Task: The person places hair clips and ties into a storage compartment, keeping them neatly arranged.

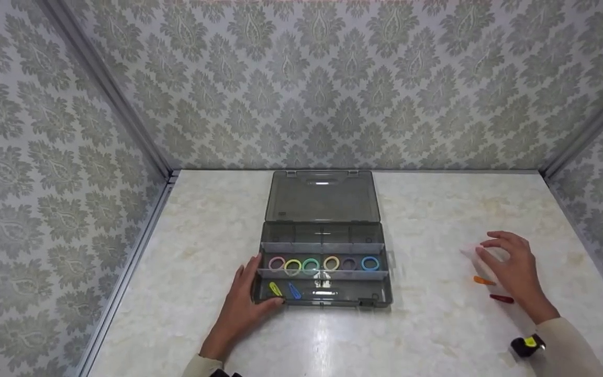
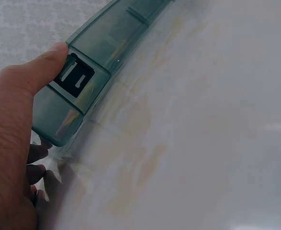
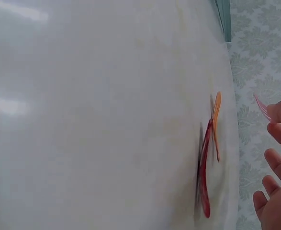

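Observation:
A smoky-grey divided plastic box lies with its lid raised back. My left hand grips its front left corner, the thumb on the front wall beside a black latch. In the front compartment are a yellow-green hair clip and a blue hair clip. To the right, my right hand pinches a pale pink hair clip between thumb and forefinger, above the table. Close below that hand lie an orange hair clip and a dark red hair clip.
Several coloured rings, among them a blue ring and a green ring, sit in a row in the middle compartment. The box's lid lies toward the patterned back wall. A pale marbled table carries everything.

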`<action>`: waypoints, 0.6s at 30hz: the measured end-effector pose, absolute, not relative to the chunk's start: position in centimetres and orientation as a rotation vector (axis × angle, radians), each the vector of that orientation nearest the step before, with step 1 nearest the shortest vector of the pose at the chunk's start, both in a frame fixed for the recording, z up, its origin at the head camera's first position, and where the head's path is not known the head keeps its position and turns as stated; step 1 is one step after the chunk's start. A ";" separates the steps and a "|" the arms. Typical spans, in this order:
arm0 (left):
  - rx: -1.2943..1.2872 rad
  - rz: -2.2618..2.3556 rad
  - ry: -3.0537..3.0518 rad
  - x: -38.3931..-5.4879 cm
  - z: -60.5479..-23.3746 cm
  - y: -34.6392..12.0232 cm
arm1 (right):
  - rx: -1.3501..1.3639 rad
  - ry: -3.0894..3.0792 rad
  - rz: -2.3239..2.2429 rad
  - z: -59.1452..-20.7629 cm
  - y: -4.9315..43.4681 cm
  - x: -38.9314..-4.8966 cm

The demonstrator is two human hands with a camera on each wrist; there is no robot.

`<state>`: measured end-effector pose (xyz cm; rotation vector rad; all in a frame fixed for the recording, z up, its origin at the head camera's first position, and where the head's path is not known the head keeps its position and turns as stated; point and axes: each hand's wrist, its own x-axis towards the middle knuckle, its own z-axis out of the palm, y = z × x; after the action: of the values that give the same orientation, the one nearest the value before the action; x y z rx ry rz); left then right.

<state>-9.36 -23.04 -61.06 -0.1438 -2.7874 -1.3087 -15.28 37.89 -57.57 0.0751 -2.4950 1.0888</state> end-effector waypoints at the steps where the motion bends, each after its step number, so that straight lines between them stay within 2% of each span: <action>1: -0.142 -1.313 -2.786 -9.4 -61.1 -23.1 | 0.098 -2.484 1.093 -57.4 37.6 -15.4; 10: -0.157 -1.302 -2.784 -9.5 -61.1 -23.2 | 0.328 -2.376 1.096 -56.5 34.5 -16.2; 18: -0.172 -1.322 -2.777 -9.6 -61.1 -23.2 | 0.389 -2.434 1.104 -56.0 31.6 -16.6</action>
<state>-9.62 -23.20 -61.10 -0.1720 -2.7765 -1.3223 -16.57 31.56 -56.01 0.3891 -2.4337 1.1036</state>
